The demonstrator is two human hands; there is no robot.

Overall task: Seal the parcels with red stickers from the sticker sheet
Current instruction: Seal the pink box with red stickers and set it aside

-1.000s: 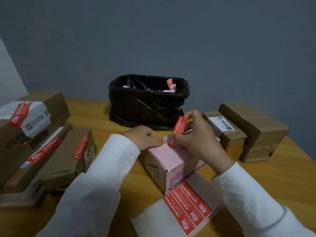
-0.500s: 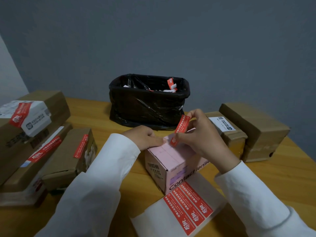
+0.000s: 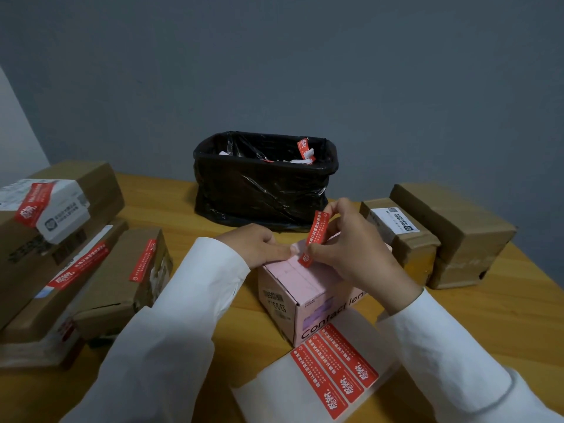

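Note:
A pink box (image 3: 300,283) printed "Contact lens" stands on the wooden table in front of me. My right hand (image 3: 351,254) pinches a red sticker (image 3: 316,236) at both ends, its lower end touching the box's top. My left hand (image 3: 259,250) rests on the box's top left edge, fingers extended toward the sticker. The white sticker sheet (image 3: 280,389) with three red stickers (image 3: 332,370) lies near the front edge, just below the box.
A black-lined bin (image 3: 265,190) with paper scraps stands behind the box. Stacked brown parcels bearing red stickers (image 3: 73,239) fill the left side. Two brown parcels (image 3: 399,236) (image 3: 454,227) without red stickers sit at the right.
My right hand has shifted the sticker slightly right and more upright, lower end staying at the box top. My left hand has barely moved.

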